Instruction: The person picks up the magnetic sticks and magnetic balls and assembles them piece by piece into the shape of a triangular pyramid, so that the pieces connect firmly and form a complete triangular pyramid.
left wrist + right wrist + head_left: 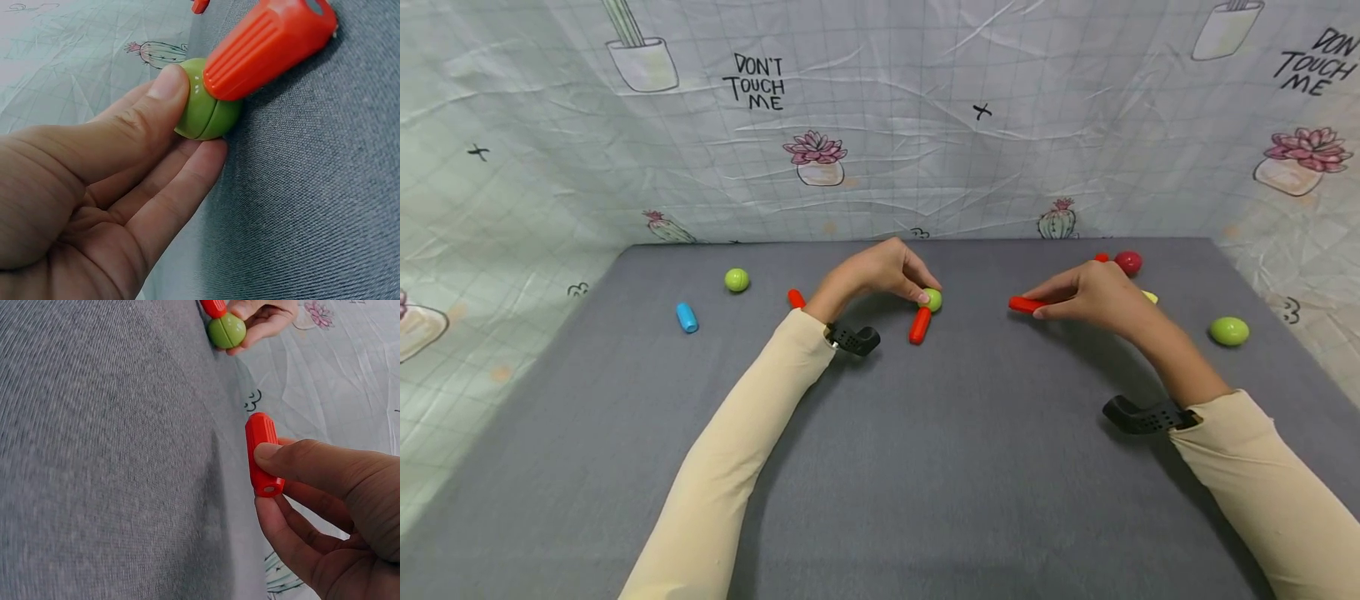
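My left hand [887, 268] pinches a small green ball [203, 115] between thumb and fingers, low over the grey table. One end of a ribbed red stick [919, 327] meets the ball, and the stick lies on the cloth pointing toward me. Farther right, my right hand [1097, 292] holds a second red stick [261, 440] across its fingertips, with the thumb on its side. In the right wrist view this stick stands off the cloth and shows a small grey disc in its end. A gap separates the two hands.
To the left are a green ball [737, 280], a blue stick [687, 317] and a red stick [796, 298] partly behind my wrist. On the right lie a dark red ball [1128, 263], a bigger green ball [1228, 331], and partly hidden red and yellow pieces. A printed curtain [910, 167] hangs behind.
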The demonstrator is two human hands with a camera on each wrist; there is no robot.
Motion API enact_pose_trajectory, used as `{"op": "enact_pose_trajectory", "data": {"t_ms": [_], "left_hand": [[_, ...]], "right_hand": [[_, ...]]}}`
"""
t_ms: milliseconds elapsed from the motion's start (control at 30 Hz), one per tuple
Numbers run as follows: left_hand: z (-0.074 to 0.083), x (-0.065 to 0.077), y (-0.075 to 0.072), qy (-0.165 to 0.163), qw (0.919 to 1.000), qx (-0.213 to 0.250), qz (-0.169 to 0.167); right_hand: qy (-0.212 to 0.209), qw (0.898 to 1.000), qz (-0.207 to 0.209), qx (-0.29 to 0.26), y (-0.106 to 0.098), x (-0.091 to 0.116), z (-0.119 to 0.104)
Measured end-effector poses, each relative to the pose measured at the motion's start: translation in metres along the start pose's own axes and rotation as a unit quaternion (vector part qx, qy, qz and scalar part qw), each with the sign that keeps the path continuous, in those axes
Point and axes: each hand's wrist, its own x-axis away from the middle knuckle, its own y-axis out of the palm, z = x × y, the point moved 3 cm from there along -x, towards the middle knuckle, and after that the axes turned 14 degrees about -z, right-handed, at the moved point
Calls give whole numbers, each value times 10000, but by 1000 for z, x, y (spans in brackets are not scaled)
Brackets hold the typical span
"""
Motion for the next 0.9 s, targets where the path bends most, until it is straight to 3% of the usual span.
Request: {"op": "enact_pose_trajectory", "data": {"t_ms": [367, 900], "left_hand": [[1, -2, 0, -6, 10000, -71, -56], [4, -1, 1, -101, 9999, -62, -61]], "right_hand": [[-403, 9991, -38, -117, 5, -12, -10], [-516, 9986, 50, -74, 11, -25, -23]]}}
